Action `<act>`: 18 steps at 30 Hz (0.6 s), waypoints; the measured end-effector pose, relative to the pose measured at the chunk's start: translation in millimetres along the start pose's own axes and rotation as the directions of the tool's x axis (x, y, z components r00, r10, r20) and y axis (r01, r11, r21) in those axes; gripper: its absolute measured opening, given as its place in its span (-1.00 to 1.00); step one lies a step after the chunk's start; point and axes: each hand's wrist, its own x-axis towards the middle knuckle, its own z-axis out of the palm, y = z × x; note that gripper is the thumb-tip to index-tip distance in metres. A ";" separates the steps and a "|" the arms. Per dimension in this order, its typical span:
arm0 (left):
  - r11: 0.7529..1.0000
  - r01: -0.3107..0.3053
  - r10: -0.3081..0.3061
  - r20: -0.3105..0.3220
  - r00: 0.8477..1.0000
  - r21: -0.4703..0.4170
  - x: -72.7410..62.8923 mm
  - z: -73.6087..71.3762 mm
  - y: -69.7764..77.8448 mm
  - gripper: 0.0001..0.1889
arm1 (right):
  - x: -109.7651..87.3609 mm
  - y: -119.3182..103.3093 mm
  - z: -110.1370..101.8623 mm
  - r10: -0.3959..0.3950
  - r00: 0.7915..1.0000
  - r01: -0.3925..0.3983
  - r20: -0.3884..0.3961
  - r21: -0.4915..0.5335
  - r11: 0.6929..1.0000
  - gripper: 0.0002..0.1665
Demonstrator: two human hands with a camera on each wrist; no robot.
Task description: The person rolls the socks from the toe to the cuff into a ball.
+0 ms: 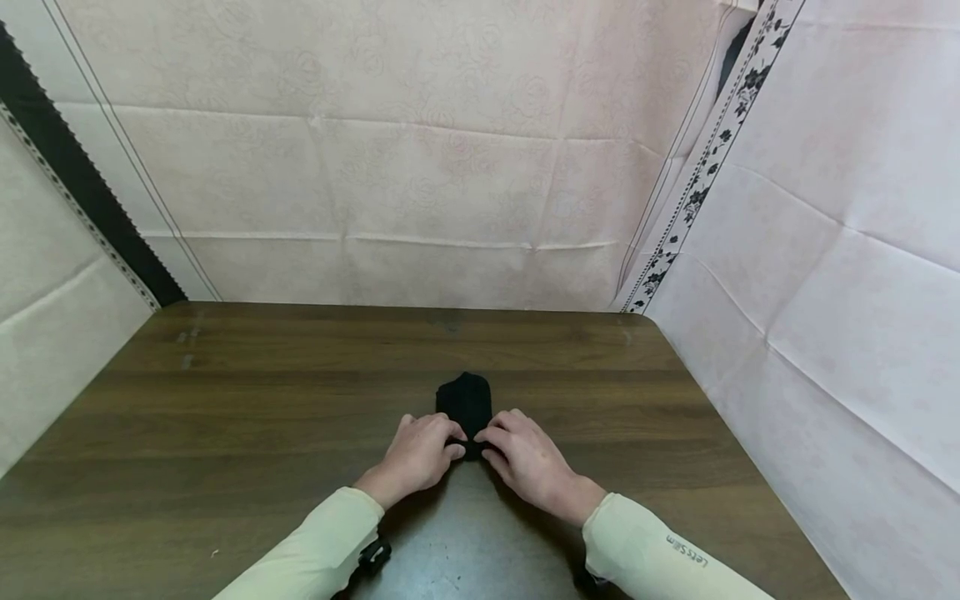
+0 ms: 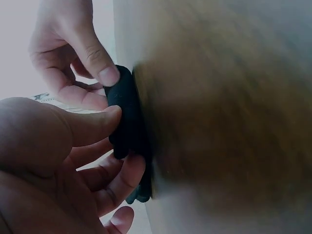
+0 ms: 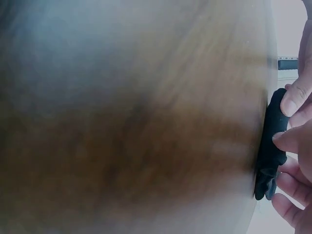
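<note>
A small black cloth (image 1: 465, 401), which looks like a folded sock, lies on the brown wooden table near its middle. Its near end is turned up into a roll, and its far end lies flat and rounded. At the roll's left side, my left hand (image 1: 422, 452) pinches the fabric between thumb and fingers. My right hand (image 1: 529, 460) grips the right side of the same roll, close beside the left. In the left wrist view both thumbs press on the rolled sock (image 2: 127, 114). The right wrist view shows layered folds at one end of the roll (image 3: 271, 141).
The wooden table (image 1: 300, 400) extends around the hands, with a rounded far-right corner. Pale patterned cloth (image 1: 420, 183) hangs behind it, and another pale sheet (image 1: 840, 275) hangs at the right. A dark strip (image 1: 82, 175) edges the left sheet.
</note>
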 end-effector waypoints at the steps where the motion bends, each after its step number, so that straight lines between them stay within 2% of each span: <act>1: 1.000 -0.004 0.004 0.002 1.000 0.001 0.2 -0.4 -0.2 -0.88 | -0.2 -0.2 -0.3 0.004 1.000 -0.004 0.003 0.002 1.000 -0.76; 8: 1.000 -0.017 0.016 -0.006 1.000 -0.010 0.0 -1.7 -2.1 -0.87 | -0.8 -2.1 -0.7 0.020 0.999 -0.020 0.050 -0.015 1.000 -0.71; 18: 1.000 -0.009 0.009 -0.011 1.000 -0.014 -1.0 -0.6 -3.0 -0.87 | -0.9 -1.7 0.6 0.008 0.999 -0.006 0.054 -0.040 0.999 -0.78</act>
